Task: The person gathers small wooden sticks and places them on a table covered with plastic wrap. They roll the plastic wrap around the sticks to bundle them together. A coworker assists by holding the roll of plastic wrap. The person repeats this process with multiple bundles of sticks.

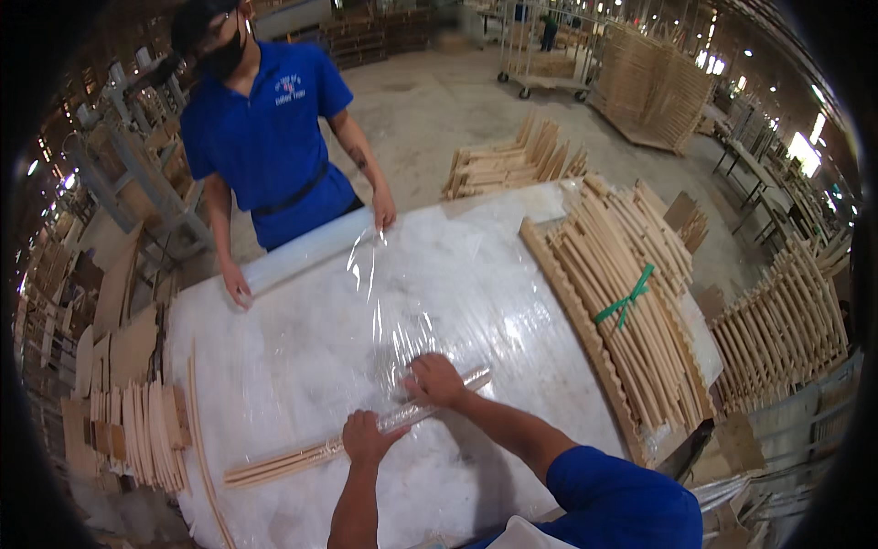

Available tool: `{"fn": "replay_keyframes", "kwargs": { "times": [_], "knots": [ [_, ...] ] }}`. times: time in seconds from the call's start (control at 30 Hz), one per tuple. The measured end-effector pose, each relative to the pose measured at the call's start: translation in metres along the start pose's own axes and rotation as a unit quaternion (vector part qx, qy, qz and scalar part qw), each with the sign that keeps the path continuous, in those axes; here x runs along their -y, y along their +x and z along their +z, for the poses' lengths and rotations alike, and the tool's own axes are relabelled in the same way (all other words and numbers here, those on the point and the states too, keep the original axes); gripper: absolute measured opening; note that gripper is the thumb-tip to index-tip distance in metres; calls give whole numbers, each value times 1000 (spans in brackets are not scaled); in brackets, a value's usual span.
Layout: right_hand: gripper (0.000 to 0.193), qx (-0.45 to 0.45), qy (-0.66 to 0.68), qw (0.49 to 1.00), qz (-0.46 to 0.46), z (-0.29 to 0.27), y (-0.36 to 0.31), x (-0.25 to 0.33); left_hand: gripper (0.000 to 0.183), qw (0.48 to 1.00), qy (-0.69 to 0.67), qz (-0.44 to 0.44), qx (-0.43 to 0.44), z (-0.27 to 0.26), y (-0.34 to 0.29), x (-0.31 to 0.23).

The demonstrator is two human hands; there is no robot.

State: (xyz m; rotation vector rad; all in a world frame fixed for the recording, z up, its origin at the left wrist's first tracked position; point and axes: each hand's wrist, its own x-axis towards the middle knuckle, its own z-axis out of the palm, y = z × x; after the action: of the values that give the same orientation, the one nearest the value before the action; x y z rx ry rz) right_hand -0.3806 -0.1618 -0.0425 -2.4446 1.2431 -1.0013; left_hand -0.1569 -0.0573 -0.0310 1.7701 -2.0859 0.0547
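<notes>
Wooden slats in a thin bundle (357, 437) lie on the table (549, 412) under both hands. Left hand (366, 437) and right hand (437, 380) close their fingers around it, probably over the stretch film (384, 302); uneven pull could tear the film or let slats slide apart.

A woodworking factory hall. Around the large white plastic-covered worktable (274, 366) lie bundles of curved pale wooden slats (622, 302), one tied with green strapping (626, 297). Beyond the table, more slat stacks (512, 165) sit on the bare concrete floor (439, 101), with a wheeled metal cart (540, 64) and rows of ceiling lights farther off.
</notes>
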Motion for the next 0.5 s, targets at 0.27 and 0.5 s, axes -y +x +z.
{"fn": "replay_keyframes", "kwargs": {
  "times": [0.27,0.5],
  "knots": [
    [70,59,-25,998,8,-60,-111,47,76,1000,6,-18,12,-38,-41,-46],
    [70,130,-52,990,1,-92,-191,75,100,956,-9,-154,249,-45,-118,-89]
  ]
}}
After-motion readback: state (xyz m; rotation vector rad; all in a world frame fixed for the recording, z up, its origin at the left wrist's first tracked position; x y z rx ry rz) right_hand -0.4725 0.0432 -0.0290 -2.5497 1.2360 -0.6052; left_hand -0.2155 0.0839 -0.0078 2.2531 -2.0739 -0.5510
